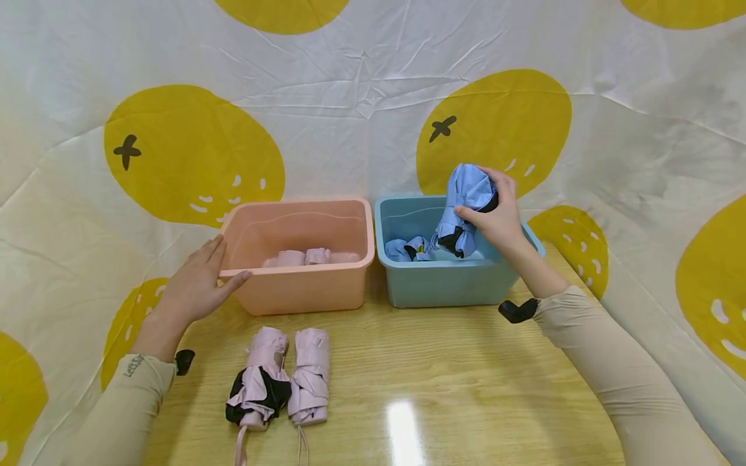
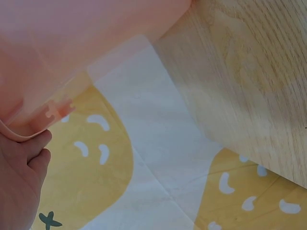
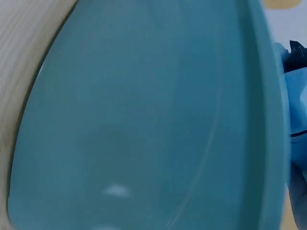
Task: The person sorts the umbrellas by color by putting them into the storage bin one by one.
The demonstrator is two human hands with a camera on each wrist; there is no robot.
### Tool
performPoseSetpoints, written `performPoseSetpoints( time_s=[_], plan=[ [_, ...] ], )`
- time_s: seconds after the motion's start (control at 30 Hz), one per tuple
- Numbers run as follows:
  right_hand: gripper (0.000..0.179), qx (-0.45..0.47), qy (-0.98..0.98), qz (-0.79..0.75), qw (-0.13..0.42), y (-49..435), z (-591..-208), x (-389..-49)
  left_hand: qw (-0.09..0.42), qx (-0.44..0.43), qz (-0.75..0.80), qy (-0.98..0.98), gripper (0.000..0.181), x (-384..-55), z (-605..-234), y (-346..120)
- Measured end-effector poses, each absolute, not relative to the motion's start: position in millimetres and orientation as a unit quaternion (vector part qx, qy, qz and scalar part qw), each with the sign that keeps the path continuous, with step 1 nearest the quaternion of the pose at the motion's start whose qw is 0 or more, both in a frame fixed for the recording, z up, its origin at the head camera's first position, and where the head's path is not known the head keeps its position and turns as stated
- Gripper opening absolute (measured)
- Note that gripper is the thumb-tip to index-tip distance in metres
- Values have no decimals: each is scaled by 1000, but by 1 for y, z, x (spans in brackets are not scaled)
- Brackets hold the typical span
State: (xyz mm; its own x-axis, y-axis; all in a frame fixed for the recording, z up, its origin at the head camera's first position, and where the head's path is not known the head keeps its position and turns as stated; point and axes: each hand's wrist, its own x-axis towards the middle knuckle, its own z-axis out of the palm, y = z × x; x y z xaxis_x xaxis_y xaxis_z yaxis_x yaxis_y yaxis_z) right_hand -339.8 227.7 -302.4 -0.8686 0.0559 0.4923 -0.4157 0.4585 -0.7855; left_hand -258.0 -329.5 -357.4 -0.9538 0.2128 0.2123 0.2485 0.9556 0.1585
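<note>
Right grip (image 1: 501, 217) is clasped round blue umbrella (image 1: 463, 197), held tilted at the mouth of blue bin (image 1: 449, 285), best lowered gently beside blue bundles (image 1: 397, 250) inside; left grip (image 1: 191, 283), unclenched, is rested against pink bin (image 1: 303, 291).

blue umbrella (image 1: 457, 200): folded, black patches, held tilted at opening of teal bin (image 1: 449, 285) | pink bin (image 1: 303, 291): upright, beside teal bin

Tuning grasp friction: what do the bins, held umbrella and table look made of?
Pink bin, blue bin: probably moulded plastic, smooth; rounded corners, lipped rims. Held umbrella: likely thin synthetic fabric, slight sheen; soft creases. Table: wood or laminate, glossy; grain, bright reflection.
</note>
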Motion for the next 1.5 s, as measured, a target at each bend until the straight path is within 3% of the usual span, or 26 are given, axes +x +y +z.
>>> performPoseSetpoints(
  time_s=[0.53,0.87,1.5],
  plan=[
    [91,98,-914,395,-7,237,-322,-410,102,-114,-88,-984,101,-257,-357,-329],
    [87,143,-919,350,-115,230,-339,-427,109,-119,-85,-983,101,-258,-358,-329],
    [86,132,-914,320,-213,223,-360,-426,105,-119,-87,-983,101,-259,-361,-331]
  ],
)
